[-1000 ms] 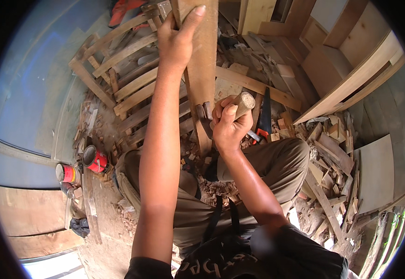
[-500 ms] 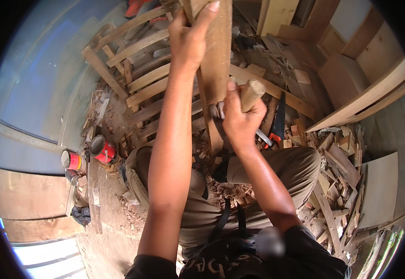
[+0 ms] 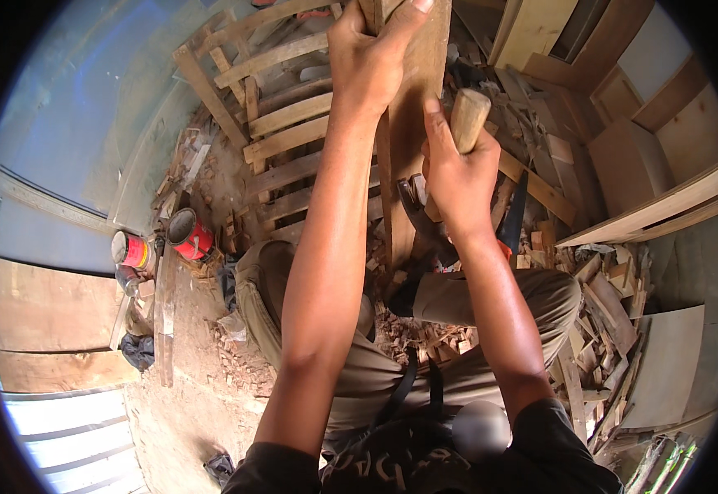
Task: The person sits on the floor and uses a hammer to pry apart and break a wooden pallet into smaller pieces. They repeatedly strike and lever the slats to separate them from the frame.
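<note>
From my end of the link I have the left hand (image 3: 369, 66) high in view, clamped on a long brown wooden board (image 3: 418, 78) that rises steeply in front of the person's legs. The thumb lies on the board's broad face, and the fingers go round its left edge — their tips are hidden from me. The board runs out past the top of my view, and its lower part comes down just beyond the lap.

The right hand (image 3: 464, 181) has its fingers wrapped firmly around a thick, round, pale wooden handle (image 3: 471, 119), whose blunt end points upward. Its thumb stretches up beside the handle, near the board; I cannot tell whether it touches. Just left of this hand I make out a dark metal piece (image 3: 409, 202) close to the board — how it joins the handle, I cannot see.

Beyond the right forearm lies a handsaw with a dark blade (image 3: 515, 210), partly covered. A slatted wooden frame (image 3: 289, 119) sits behind the left forearm. I also see two red cylindrical cans (image 3: 191, 239) at left, and broken wood scraps (image 3: 610, 309) heaped right of the khaki trousers (image 3: 503, 298).
</note>
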The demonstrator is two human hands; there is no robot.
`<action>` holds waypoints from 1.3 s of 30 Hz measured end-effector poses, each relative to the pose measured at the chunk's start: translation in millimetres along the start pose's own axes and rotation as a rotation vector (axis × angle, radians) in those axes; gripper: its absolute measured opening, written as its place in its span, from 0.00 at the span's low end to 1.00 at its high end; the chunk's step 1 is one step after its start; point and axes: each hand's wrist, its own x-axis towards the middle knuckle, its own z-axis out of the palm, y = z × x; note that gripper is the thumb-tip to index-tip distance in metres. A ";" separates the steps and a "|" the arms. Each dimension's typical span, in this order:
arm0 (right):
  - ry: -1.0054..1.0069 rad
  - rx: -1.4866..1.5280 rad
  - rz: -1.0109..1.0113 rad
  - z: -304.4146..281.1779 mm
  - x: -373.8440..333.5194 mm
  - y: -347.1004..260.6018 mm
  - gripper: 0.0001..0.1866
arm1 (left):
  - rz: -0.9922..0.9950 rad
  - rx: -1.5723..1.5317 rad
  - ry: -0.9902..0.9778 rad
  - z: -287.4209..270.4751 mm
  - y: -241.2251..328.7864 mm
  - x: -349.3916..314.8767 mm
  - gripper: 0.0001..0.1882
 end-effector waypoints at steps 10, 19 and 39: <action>-0.099 -0.045 0.119 -3.1 17.8 0.2 0.25 | -0.060 -0.033 0.020 -7.7 -1.5 -2.0 0.26; -0.076 0.090 -0.033 -7.6 -9.5 10.4 0.19 | -0.201 0.331 0.034 -28.8 -11.1 -59.5 0.35; -0.158 -0.070 -0.006 1.2 -7.3 5.3 0.24 | -0.425 -0.106 0.263 -36.6 -57.6 -85.0 0.41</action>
